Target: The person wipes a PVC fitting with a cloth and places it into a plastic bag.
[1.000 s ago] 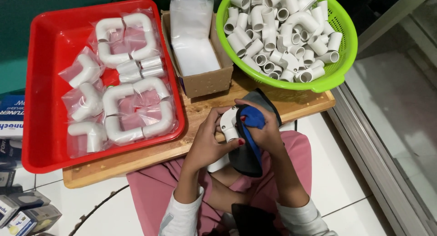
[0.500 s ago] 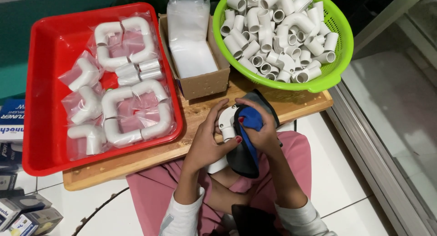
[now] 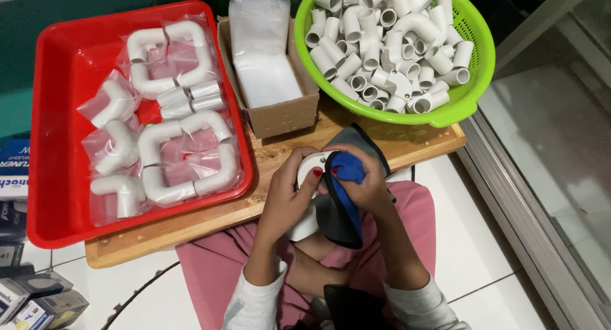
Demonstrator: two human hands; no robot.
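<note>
Over the lap, just off the wooden bench (image 3: 210, 218), little has changed in the last second: both hands have stayed on the same white pipe piece (image 3: 310, 168), so the wiping looks ongoing. Left hand (image 3: 289, 196) pinches the piece, thumb on its round end. Right hand (image 3: 359, 180) presses a blue cloth (image 3: 347, 168) against it, fingers curled tight. Nearby sit a red tray (image 3: 57, 113) and green basket (image 3: 474, 82).
</note>
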